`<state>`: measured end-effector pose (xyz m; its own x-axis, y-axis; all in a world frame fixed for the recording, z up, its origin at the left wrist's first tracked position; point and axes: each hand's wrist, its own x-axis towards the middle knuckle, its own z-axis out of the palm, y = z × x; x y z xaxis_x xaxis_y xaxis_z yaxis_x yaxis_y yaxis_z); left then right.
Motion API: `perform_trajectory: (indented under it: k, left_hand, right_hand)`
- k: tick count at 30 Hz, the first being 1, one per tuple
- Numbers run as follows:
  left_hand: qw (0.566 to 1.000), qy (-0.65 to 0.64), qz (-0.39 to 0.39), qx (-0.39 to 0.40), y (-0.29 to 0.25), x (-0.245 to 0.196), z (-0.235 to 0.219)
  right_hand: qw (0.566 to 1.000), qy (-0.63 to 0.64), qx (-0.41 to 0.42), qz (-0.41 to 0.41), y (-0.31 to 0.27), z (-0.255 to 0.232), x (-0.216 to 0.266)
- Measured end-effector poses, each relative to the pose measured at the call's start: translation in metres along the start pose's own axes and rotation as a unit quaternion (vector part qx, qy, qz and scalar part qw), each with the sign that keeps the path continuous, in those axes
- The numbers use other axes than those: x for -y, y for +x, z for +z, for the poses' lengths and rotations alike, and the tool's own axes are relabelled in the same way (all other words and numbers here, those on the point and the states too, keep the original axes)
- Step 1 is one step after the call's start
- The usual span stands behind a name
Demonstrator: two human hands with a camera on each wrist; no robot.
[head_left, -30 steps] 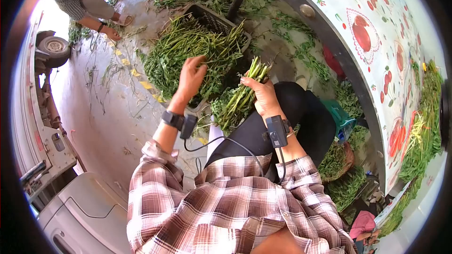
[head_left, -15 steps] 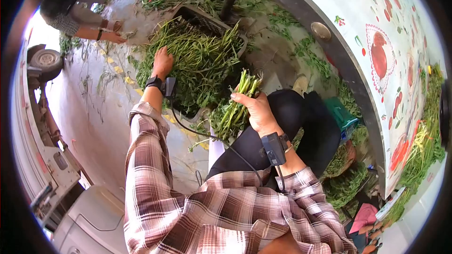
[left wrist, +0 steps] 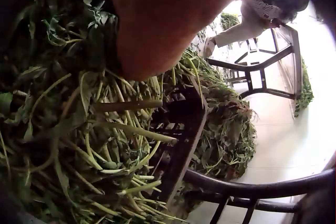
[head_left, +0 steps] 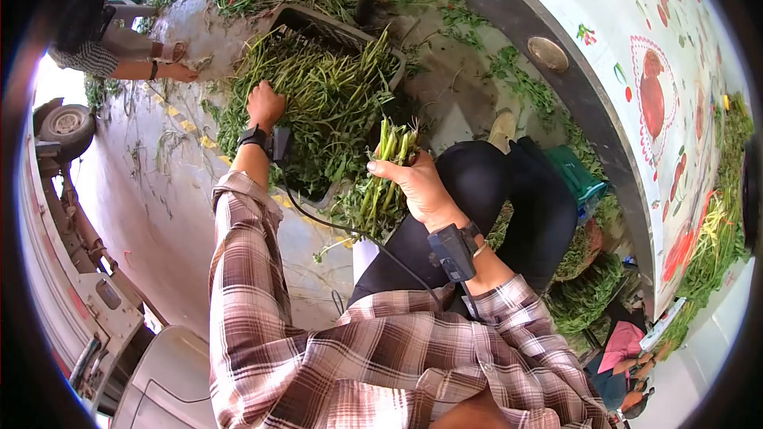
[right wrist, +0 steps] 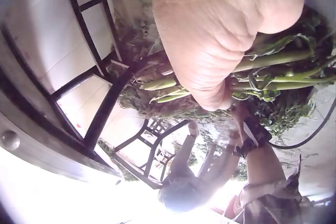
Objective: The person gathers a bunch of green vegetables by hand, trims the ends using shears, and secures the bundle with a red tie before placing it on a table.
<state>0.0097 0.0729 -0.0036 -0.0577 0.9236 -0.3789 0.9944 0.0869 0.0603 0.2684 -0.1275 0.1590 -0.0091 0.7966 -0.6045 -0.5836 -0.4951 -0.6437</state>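
Note:
In the head view my right hand [head_left: 423, 187] grips a bunch of leafy greens [head_left: 387, 147], thumb across the thick cut stems and leaves hanging below. The right wrist view shows the same bunch's stems [right wrist: 286, 61] passing under the hand. My left hand [head_left: 266, 103] is at the left side of a heap of leafy greens [head_left: 338, 103] in a black plastic crate [head_left: 298, 22]. Its fingertips point down among the stems, and I cannot tell whether they hold any. In the left wrist view, stems [left wrist: 131, 129] stick out just below the left hand [left wrist: 157, 24].
A table with a fruit-patterned cover [head_left: 612, 71] curves along the right, bearing more greens [head_left: 703, 246]. Another person's hand [head_left: 183, 72] reaches toward the floor at upper left. Loose greens [head_left: 520, 83] lie under the table. A vehicle wheel [head_left: 67, 129] stands at the left.
My left hand has moved away from near the bunch, leftward and forward into the heap in the crate. The right hand keeps its grip on the bunch and has shifted slightly left and down.

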Motion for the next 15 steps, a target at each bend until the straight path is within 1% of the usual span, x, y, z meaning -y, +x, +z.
perform_trajectory:
  k: [3, 5, 7, 8, 10, 11, 13, 14, 15]
  left_hand:
    - [0.999, -0.022, -0.024, 0.030, 0.004, 0.002, -0.003]
    - [1.000, -0.015, -0.013, 0.019, 0.003, 0.003, -0.002]
    - [0.997, -0.063, 0.034, 0.028, 0.003, 0.008, -0.001]
    - [0.997, -0.062, 0.034, 0.027, 0.005, 0.009, -0.001]
    - [0.994, -0.086, 0.036, 0.061, 0.007, 0.008, -0.008]
    - [0.994, -0.085, 0.037, 0.060, 0.003, 0.005, -0.011]
    - [0.998, -0.011, 0.053, 0.011, -0.009, -0.002, -0.016]
    - [0.998, -0.011, 0.053, 0.010, -0.007, 0.000, -0.014]
    - [0.997, -0.041, 0.067, -0.001, -0.007, 0.003, -0.010]
  right_hand:
    - [1.000, -0.003, 0.007, 0.001, 0.000, 0.000, -0.001]
    - [1.000, -0.006, 0.003, -0.002, 0.001, 0.000, -0.002]
    - [1.000, -0.009, -0.001, -0.003, 0.002, 0.000, -0.002]
    - [1.000, -0.006, 0.002, -0.005, 0.002, -0.001, -0.002]
    - [1.000, -0.002, 0.006, -0.007, 0.002, 0.000, -0.002]
    - [1.000, -0.002, 0.008, -0.010, 0.002, 0.001, -0.002]
    - [1.000, -0.002, 0.010, -0.013, -0.001, 0.000, 0.000]
    - [1.000, 0.003, 0.012, -0.009, -0.001, 0.001, 0.000]
    - [1.000, 0.007, 0.015, -0.005, -0.002, 0.001, 0.000]
